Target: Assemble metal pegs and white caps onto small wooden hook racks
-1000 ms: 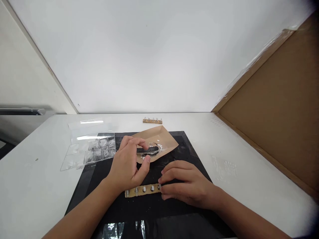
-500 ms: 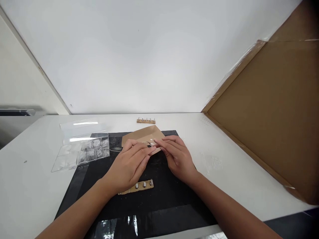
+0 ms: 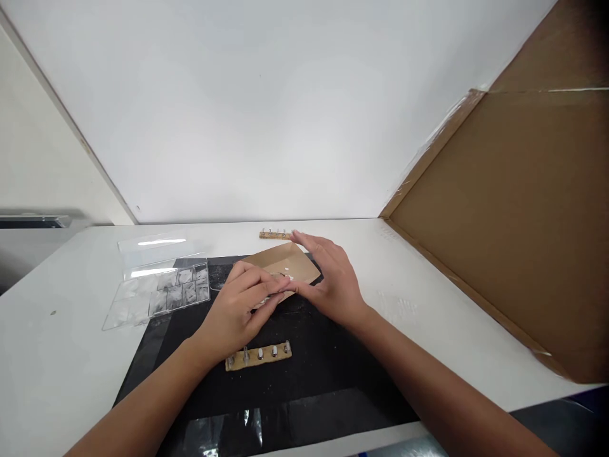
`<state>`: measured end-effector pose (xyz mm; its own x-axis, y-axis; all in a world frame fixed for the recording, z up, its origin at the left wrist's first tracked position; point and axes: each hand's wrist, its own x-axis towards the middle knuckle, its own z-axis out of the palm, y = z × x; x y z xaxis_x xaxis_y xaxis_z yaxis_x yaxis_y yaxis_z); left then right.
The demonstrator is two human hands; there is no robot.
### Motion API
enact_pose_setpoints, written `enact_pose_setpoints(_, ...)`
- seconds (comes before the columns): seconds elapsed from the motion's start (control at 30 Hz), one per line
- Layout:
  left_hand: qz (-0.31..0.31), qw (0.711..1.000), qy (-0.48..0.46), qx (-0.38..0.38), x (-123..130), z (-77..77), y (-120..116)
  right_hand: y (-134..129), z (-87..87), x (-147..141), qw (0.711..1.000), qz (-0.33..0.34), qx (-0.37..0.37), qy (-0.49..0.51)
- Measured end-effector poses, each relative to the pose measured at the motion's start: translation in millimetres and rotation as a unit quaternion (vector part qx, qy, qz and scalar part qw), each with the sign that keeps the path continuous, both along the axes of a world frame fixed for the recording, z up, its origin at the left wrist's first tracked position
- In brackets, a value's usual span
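My left hand (image 3: 242, 304) is closed in a pinch over the near side of a brown cardboard tray (image 3: 307, 266). What lies between its fingertips is too small and covered to make out. My right hand (image 3: 335, 279) has its fingers spread from the thumb, and that thumb meets the left fingertips. Small white pieces (image 3: 287, 269) lie in the tray, partly behind the hands. Below my left hand, a tan strip (image 3: 254, 364) holds several upright pegs topped with white or clear nail-like pieces.
A clear compartment case (image 3: 174, 295) with small packets stands at left, its transparent lid raised. Another pegged strip (image 3: 273, 235) lies behind the tray. A black mat (image 3: 304, 381) covers part of the white table (image 3: 42, 355). Cardboard panel (image 3: 514, 222) rises at right.
My right hand's fingers have lifted and spread away from the thumb, toward the far strip. The left hand stays pinched near the tray. More of the near strip shows as the view shifts slightly.
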<state>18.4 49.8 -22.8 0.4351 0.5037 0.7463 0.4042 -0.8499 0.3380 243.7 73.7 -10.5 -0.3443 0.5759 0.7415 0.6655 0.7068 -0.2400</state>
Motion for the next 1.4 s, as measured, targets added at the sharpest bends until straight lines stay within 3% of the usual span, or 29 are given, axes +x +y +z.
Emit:
enact_pose_setpoints(0.13, 0.028, 0.999, -0.032, 0.020, -5.2, 0.5, 7.3, 13.1, 6.6, -3.0, 0.999, -0.013, 0.026, 0.029)
enact_pose_setpoints(0.3, 0.074, 0.997, -0.019, 0.007, -12.2, 1.4, 9.3, 22.4, -5.7, 2.1, 0.997, 0.005, 0.032, 0.068)
enact_pose_setpoints(0.53, 0.131, 0.991, 0.015, -0.005, -18.4, -7.7, 13.8, 18.7, -21.0, 9.7, 0.995, 0.038, -0.060, 0.063)
enact_pose_setpoints(0.67, 0.125, 0.991, 0.052, -0.016, -19.0, -13.6, 16.3, 13.3, -18.8, 8.6, 0.990, 0.038, -0.126, 0.052)
enact_pose_setpoints(0.93, 0.098, 0.989, 0.107, -0.014, -18.4, -5.6, 7.7, 15.5, -18.5, 11.6, 0.996, 0.008, -0.086, 0.016)
enact_pose_setpoints(1.0, 0.104, 0.990, 0.093, -0.023, -18.1, -6.9, 7.2, 15.1, -19.1, 13.0, 0.994, 0.034, -0.101, 0.003)
enact_pose_setpoints(1.13, 0.124, 0.988, -0.013, -0.086, -16.1, -11.9, 7.9, 3.5, -10.7, 15.2, 0.983, 0.146, -0.114, 0.003)
enact_pose_setpoints(1.3, 0.055, 0.995, -0.053, -0.060, -16.0, -14.2, 10.5, -22.1, 8.7, 10.5, 0.947, 0.271, -0.170, -0.042)
enact_pose_setpoints(1.4, 0.041, 0.996, -0.056, -0.047, -15.9, -14.4, 10.2, -30.1, 5.6, 3.4, 0.930, 0.289, -0.196, -0.118)
